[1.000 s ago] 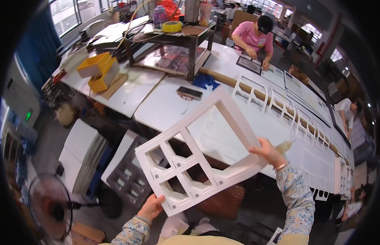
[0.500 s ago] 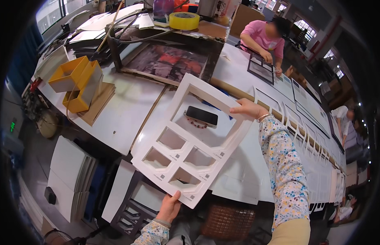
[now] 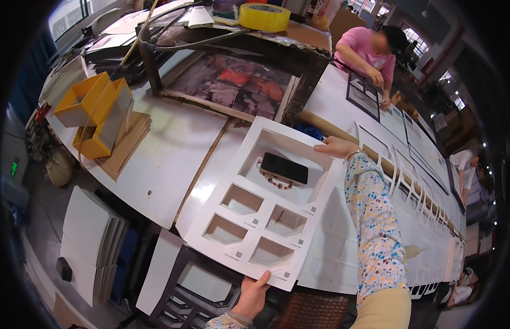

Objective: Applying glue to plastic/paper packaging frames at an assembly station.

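I hold a white cardboard frame (image 3: 264, 219) with one large window and several small square windows, low over the white table (image 3: 173, 148). My left hand (image 3: 251, 296) grips its near corner at the table's front edge. My right hand (image 3: 334, 147) grips its far right corner. Through the large window shows a black phone (image 3: 284, 168) lying on the table, with a red bead bracelet (image 3: 277, 181) beside it.
Yellow open boxes (image 3: 96, 112) sit on brown boards at the left. A dark wooden rack (image 3: 233, 82) with yellow tape roll (image 3: 264, 16) stands behind. A person in pink (image 3: 370, 52) works at the far end. White frames (image 3: 408, 181) line the right table. White boards (image 3: 88, 241) lean below.
The frame has come down from tilted in the air to nearly flat over the table, around the phone. My view has moved closer to the table.
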`<state>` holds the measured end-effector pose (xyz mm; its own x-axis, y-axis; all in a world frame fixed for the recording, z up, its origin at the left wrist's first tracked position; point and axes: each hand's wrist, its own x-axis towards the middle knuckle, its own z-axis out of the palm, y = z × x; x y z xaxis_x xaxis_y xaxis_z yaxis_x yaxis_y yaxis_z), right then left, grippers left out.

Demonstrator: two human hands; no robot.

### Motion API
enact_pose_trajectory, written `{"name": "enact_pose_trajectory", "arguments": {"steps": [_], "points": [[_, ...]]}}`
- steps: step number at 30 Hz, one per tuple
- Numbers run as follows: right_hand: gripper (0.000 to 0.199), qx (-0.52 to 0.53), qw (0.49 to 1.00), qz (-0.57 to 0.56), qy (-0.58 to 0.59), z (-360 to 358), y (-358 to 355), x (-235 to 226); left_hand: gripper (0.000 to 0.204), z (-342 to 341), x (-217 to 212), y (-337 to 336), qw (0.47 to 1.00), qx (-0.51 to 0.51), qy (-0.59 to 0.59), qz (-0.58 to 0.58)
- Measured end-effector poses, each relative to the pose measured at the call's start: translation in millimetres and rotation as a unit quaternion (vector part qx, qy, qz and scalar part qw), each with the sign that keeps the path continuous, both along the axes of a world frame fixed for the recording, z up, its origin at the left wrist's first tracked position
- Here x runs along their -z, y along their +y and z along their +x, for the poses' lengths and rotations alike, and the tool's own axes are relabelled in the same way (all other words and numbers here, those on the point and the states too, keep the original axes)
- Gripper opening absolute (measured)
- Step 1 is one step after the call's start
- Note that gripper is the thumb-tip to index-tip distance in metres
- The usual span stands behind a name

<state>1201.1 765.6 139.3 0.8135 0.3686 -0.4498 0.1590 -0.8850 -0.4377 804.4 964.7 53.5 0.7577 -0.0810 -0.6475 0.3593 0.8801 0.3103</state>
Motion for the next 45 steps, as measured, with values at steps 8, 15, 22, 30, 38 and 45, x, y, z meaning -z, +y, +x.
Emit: {"name": "enact_pose_trajectory", "arguments": {"steps": [8,15,22,30,38,45], "points": [[0.064,-0.029,0.999,-0.026,0.037,15,0,19,0.056,9,-5,-6,0.997,0.059,0.009,0.042],[0.047,0.070,0.972,0.219,0.051,13,-26,13,0.057,14,-6,-7,0.994,0.093,0.012,0.052],[0.026,-0.164,0.879,0.051,-0.444,-58,42,-37,0.045,11,-9,-14,0.994,0.049,0.019,0.097],[0.033,-0.205,0.742,-0.384,-0.510,-84,57,-31,0.054,10,-12,-14,0.993,0.068,0.010,0.095],[0.059,-0.163,0.971,-0.097,-0.146,-76,101,53,0.054,9,-9,-15,0.993,0.060,0.013,0.105],[0.083,-0.073,0.987,-0.016,-0.144,-59,121,91,0.050,6,-6,-14,0.992,0.068,0.013,0.106]]}}
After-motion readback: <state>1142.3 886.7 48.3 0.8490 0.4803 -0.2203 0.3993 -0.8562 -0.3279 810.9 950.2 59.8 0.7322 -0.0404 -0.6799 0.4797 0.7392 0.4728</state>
